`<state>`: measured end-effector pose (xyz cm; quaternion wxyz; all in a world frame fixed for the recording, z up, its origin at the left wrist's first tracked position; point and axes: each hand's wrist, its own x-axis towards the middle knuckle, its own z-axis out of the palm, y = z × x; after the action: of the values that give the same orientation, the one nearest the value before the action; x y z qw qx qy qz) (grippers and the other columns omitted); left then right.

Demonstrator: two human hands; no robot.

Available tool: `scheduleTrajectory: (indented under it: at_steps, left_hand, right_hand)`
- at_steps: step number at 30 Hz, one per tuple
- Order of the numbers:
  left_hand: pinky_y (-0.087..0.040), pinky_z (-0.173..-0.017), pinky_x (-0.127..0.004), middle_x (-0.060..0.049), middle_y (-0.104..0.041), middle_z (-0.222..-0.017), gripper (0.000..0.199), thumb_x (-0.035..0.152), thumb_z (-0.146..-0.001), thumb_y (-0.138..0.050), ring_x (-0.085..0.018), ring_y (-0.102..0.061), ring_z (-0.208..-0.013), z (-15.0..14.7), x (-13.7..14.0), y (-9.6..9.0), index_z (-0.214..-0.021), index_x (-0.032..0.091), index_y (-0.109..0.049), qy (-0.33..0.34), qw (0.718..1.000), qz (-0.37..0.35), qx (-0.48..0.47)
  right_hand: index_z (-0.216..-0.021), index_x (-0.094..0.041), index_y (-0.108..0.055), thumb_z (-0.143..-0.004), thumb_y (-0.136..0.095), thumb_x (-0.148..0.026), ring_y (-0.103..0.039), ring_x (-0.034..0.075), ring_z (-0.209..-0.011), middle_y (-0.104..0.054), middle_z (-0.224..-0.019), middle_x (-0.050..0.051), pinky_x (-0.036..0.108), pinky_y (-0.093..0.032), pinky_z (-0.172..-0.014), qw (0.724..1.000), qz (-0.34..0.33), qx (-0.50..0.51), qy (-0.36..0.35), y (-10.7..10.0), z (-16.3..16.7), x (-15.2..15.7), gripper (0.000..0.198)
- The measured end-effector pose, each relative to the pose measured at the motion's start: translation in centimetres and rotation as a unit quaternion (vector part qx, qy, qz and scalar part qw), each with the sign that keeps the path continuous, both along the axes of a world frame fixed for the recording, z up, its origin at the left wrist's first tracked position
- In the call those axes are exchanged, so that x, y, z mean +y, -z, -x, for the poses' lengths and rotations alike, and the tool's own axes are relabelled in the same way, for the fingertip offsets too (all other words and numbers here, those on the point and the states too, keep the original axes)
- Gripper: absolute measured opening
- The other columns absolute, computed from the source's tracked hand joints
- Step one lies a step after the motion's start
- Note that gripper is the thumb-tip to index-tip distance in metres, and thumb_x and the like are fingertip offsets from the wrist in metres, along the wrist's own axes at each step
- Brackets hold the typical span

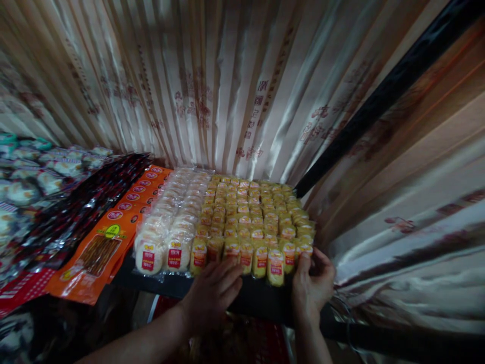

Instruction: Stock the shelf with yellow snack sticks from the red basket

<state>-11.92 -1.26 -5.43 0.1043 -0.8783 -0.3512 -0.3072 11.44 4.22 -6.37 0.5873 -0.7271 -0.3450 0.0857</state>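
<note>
Rows of small yellow-wrapped snack packets stand packed together on a dark shelf. My left hand is at the front edge, its fingers stretched out and close together against the front packets, covering parts of them. It grasps nothing that I can see. At the right front corner, my right hand has its thumb on the front of the end packet, with the fingers bent round its right side. Left of the yellow rows lie clear-wrapped white rice crackers with red labels.
Orange snack bags lie to the left, then dark red shiny packs and white packets. A pleated curtain hangs behind. A black post slants up at the right.
</note>
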Motion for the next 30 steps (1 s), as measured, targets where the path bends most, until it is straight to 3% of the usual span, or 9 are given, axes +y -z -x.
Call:
scheduleTrajectory:
  at_steps: [4,9,13,21,25,30]
  left_hand:
    - [-0.030,-0.108,-0.036,-0.005,-0.038,-0.144,0.026,0.025,-0.092,-0.046,-0.023,-0.029,-0.134,-3.9,0.6,-1.0,-0.111,0.016,-0.059,0.070,0.995,-0.019,0.062]
    - [-0.019,-0.113,-0.039,-0.003,-0.044,-0.139,0.029,0.025,-0.094,-0.042,-0.022,-0.035,-0.131,-7.7,2.3,-0.3,-0.118,0.016,-0.056,0.064,0.992,-0.062,0.086]
    - [-0.019,-0.112,-0.041,-0.007,-0.047,-0.136,0.029,0.028,-0.094,-0.044,-0.023,-0.038,-0.129,-8.0,3.4,0.2,-0.118,0.016,-0.053,0.062,0.991,-0.035,0.117]
    - [-0.021,-0.111,-0.041,-0.004,-0.055,-0.127,0.021,0.027,-0.092,-0.047,-0.022,-0.045,-0.123,-8.2,3.5,0.5,-0.108,0.018,-0.057,0.043,0.996,-0.041,0.069]
    - [-0.022,-0.111,-0.039,-0.004,-0.057,-0.125,0.020,0.026,-0.092,-0.047,-0.021,-0.046,-0.121,-8.0,3.6,0.1,-0.107,0.018,-0.058,0.069,0.995,-0.048,0.059]
    - [-0.020,-0.111,-0.040,-0.005,-0.059,-0.121,0.021,0.024,-0.091,-0.046,-0.022,-0.047,-0.119,-8.3,3.9,-1.0,-0.104,0.016,-0.060,0.096,0.992,-0.050,0.062]
  right_hand:
    - [-0.113,-0.013,-0.054,-0.076,-0.057,-0.053,-0.057,0.020,-0.086,-0.060,-0.098,0.010,0.036,-0.045,-0.082,0.999,-0.028,0.019,-0.017,0.5,-0.2,0.1,0.054]
    - [-0.106,-0.014,-0.057,-0.076,-0.056,-0.053,-0.058,0.020,-0.088,-0.061,-0.100,0.010,0.036,-0.045,-0.083,0.999,-0.035,0.014,-0.031,1.0,-0.5,0.2,0.049]
    - [-0.104,-0.015,-0.058,-0.077,-0.055,-0.052,-0.057,0.021,-0.092,-0.061,-0.101,0.011,0.038,-0.043,-0.087,0.999,-0.024,-0.006,-0.023,0.8,-0.5,0.1,0.047]
    - [-0.103,-0.016,-0.060,-0.078,-0.051,-0.053,-0.055,0.022,-0.093,-0.062,-0.101,0.010,0.038,-0.041,-0.090,0.999,-0.009,-0.043,-0.019,-0.1,0.0,-0.2,0.045]
    - [-0.108,-0.014,-0.058,-0.078,-0.052,-0.051,-0.055,0.023,-0.099,-0.061,-0.106,0.012,0.040,-0.039,-0.093,0.999,0.001,-0.043,-0.005,-0.1,0.0,-0.2,0.048]
    - [-0.110,-0.013,-0.056,-0.078,-0.055,-0.049,-0.056,0.023,-0.100,-0.061,-0.109,0.013,0.039,-0.042,-0.091,0.999,-0.040,-0.001,-0.008,0.0,0.2,-0.2,0.049]
